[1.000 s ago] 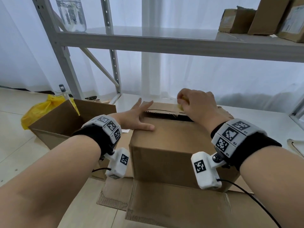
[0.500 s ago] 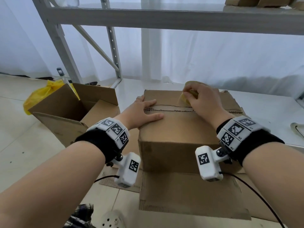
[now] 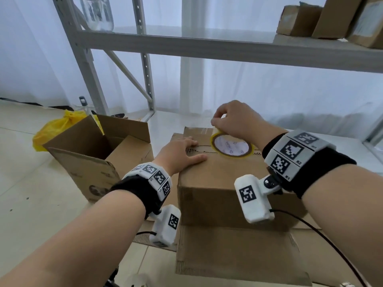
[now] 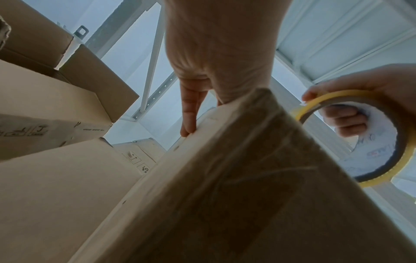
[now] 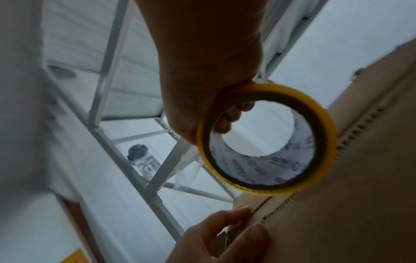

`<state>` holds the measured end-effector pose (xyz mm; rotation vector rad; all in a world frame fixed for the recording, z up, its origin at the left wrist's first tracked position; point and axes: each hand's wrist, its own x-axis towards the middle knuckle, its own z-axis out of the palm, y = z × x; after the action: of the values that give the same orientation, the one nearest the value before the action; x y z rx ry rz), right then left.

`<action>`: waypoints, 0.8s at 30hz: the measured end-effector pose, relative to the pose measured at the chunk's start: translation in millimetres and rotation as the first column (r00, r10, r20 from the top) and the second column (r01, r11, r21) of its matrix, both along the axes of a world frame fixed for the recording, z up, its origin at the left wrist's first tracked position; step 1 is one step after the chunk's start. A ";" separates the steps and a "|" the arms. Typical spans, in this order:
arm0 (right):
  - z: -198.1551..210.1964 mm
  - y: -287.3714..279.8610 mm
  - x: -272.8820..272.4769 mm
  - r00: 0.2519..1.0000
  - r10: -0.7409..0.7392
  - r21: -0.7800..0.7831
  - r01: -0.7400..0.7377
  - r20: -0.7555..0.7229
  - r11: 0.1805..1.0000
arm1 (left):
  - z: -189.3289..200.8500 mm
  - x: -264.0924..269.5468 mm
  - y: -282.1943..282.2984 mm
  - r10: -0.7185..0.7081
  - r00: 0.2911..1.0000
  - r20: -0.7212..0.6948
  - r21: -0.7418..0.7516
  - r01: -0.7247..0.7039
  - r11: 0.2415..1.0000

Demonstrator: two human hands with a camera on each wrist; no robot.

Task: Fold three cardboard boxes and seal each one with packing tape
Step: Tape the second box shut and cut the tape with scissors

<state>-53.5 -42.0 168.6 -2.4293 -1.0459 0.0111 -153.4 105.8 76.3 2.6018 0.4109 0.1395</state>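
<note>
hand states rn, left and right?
Left hand: open, pressing flat on the closed box.
Right hand: gripping the tape roll.

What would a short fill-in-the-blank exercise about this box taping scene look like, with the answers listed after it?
1. The right hand grips a yellow-edged roll of ____.
2. The left hand presses flat on top of the closed brown ____ box.
3. The second brown box with raised flaps sits to the ____ of the closed one.
4. Behind that open box lies a crumpled plastic bag coloured ____.

Missing words: packing tape; cardboard; left; yellow
</note>
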 end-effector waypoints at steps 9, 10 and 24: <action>6.6 51.4 -17.5 0.995 0.097 -0.296 -0.096 -0.011 0.950 | -5.1 -16.0 21.4 0.002 0.998 0.057 -0.363 0.018 0.932; 4.9 54.5 -16.6 0.996 0.088 -0.322 -0.088 -0.013 0.943 | -6.3 -19.1 25.3 -0.017 0.998 0.061 -0.428 0.041 0.903; -0.4 106.9 -27.6 0.969 0.181 -0.662 -0.025 0.168 0.749 | 1.7 -20.5 47.2 0.272 0.956 0.108 -0.853 -0.051 0.520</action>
<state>-81.1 64.9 168.2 -3.0520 -1.4751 0.1799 -173.9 153.0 78.0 1.5345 0.4831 0.2344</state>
